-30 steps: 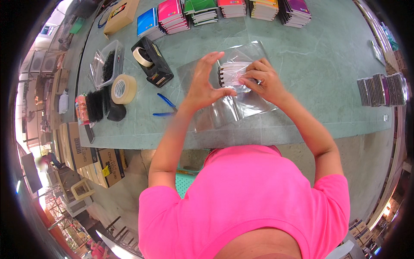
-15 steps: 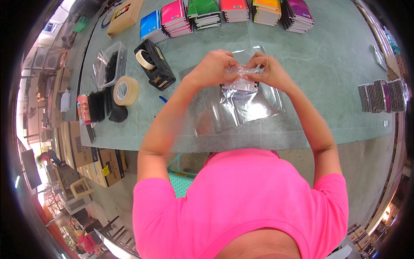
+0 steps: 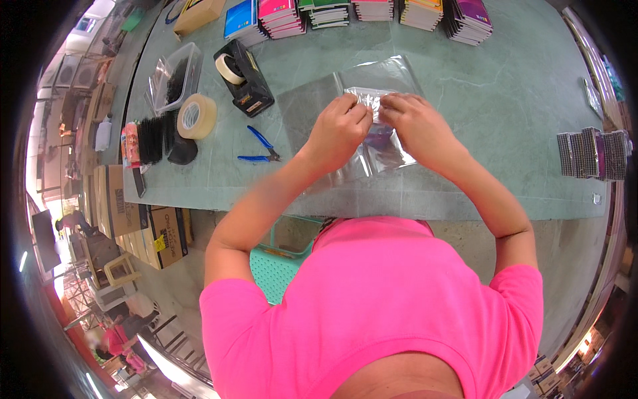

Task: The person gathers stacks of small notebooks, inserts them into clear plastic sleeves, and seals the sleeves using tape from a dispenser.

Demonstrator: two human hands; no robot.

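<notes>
Clear plastic film point(image 3: 309, 106) lies on the table in front of me, partly folded over a small bundle point(image 3: 380, 137) that shows purple through the shiny plastic. My left hand point(image 3: 342, 128) is closed at the bundle's left side, its fingertips pinching the film. On the other side, my right hand point(image 3: 419, 126) presses its bunched fingers onto the film at the upper right of the bundle. Both hands hide much of the bundle, so its exact contents are hard to see. Blue-handled cutters point(image 3: 261, 147) lie open to the left of my left hand.
Stacks of coloured spiral notebooks point(image 3: 373, 8) line the far side. A black tape dispenser point(image 3: 246, 80), a tape roll point(image 3: 197, 116), a clear plastic box point(image 3: 179, 76) and black combs of wire point(image 3: 150, 142) stand left. Wrapped bundles point(image 3: 593, 153) sit at the right edge.
Both hands have shifted from above the bundle to its sides, right hand turned palm down. The plastic now lies flatter over the bundle. The view has tilted, and the cutters have come into sight.
</notes>
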